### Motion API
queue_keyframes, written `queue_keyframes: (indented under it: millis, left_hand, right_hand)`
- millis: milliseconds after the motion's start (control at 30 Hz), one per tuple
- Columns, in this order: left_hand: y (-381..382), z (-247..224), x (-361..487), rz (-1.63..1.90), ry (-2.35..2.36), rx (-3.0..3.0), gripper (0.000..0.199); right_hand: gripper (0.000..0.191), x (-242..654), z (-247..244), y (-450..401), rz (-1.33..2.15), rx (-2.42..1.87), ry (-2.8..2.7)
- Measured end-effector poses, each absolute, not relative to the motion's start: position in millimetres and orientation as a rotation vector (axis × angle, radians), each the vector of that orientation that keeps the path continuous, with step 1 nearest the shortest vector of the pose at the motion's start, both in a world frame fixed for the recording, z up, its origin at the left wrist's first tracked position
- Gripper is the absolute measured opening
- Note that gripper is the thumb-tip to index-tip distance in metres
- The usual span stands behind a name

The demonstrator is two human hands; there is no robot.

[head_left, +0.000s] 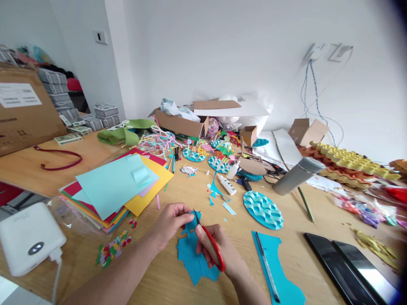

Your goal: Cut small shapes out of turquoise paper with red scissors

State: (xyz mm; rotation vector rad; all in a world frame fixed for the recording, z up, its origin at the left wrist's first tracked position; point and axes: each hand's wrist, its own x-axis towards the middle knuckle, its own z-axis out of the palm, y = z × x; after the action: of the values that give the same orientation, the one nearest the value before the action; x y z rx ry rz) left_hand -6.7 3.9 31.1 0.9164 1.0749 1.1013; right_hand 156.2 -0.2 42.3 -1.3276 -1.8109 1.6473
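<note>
1. Nearest, on the table, a jagged-edged sheet of blue paper lies flat, partly beneath the right hand. To its right a longer blue offcut carries a pen, with two dark phones farther right.

2. For a clean cut, it would help to hold the scissors steady, feed the paper round with the other hand, and take short snips near the pivot, where control is best. Fingertips sit close to the blades, so the pinch is best shifted back before each snip.

3. The right hand is curled round the scissors, fairly closed; one red loop shows beside the palm. Whether the blades stand apart is too small to tell.

4. Just left of it and slightly farther, the left hand pinches a small blue piece between thumb and fingers, the other fingers bent in loosely. This piece is right at the blade tips; whether it joins the sheet below cannot be told.

5. Beyond, a wavy-patterned oval lies to the right, glue bottles stand or lie near the middle, and stacked coloured sheets are left.

6. Farthest, an open cardboard box sits by the wall.
</note>
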Motion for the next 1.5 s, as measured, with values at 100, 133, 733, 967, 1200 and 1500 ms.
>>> queue_keyframes:
  millis: [100,133,733,967,1200,1500]
  left_hand:
    - [4.0,30.2,-7.2,1.093,1.05,0.932,0.018]
    - [3.9,29.8,-7.4,1.086,1.04,0.936,0.019]
    - [5.3,27.6,-8.0,1.071,1.039,0.913,0.018]
    - [4.4,27.8,-6.7,1.088,1.063,0.886,0.019]
    - [3.2,27.2,-5.7,1.069,0.992,0.898,0.023]
    - [3.5,27.5,-7.2,1.057,1.002,0.916,0.02]
  right_hand:
    - [0.07,155.8,41.4,0.2,1.662,-1.327,-1.8]
    - [0.07,155.7,40.8,0.3,1.668,-1.324,-1.797]
    - [0.065,156.4,44.0,-0.3,1.662,-1.33,-1.779]
    - [0.066,157.4,43.5,-0.3,1.653,-1.36,-1.793]
    - [0.068,156.0,40.9,0.4,1.653,-1.312,-1.79]
    - [0.065,155.4,44.2,-1.2,1.663,-1.329,-1.757]
